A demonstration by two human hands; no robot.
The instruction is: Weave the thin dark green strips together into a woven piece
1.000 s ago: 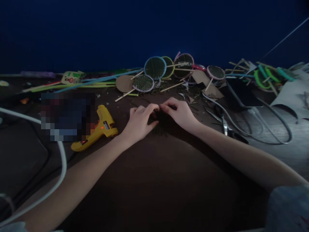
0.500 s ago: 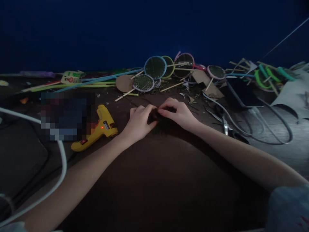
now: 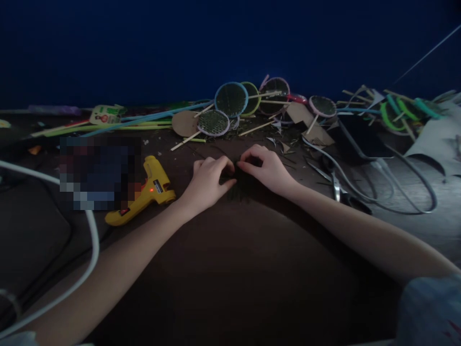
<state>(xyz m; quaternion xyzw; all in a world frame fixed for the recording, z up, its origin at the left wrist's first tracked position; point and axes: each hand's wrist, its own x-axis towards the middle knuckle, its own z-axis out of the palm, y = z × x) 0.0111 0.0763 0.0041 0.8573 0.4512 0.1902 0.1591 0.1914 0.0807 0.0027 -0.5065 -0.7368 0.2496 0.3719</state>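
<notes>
In the middle of the table my left hand (image 3: 206, 185) and my right hand (image 3: 267, 168) work close together, fingertips nearly meeting. The thumb and forefinger of my right hand are pinched together. My left hand has its fingers curled, the thumb just below them. Something small and dark is at the fingertips, too dim to name. Dark green strands (image 3: 240, 191) lie on the tabletop just under the hands. A yellow glue gun (image 3: 153, 190) with its red light lit lies beside my left wrist.
Small rackets with coloured rims, such as a blue-rimmed one (image 3: 231, 100), are heaped at the back with sticks and a cardboard disc (image 3: 185, 124). Scissors (image 3: 335, 187), a phone (image 3: 363, 137) and cables lie right. A white cable (image 3: 92, 235) curves across the left.
Both hands stay almost in place. A slight gap has opened between the fingertips, and my right fingertips sit a little farther right. The glue gun and rackets have not moved.
</notes>
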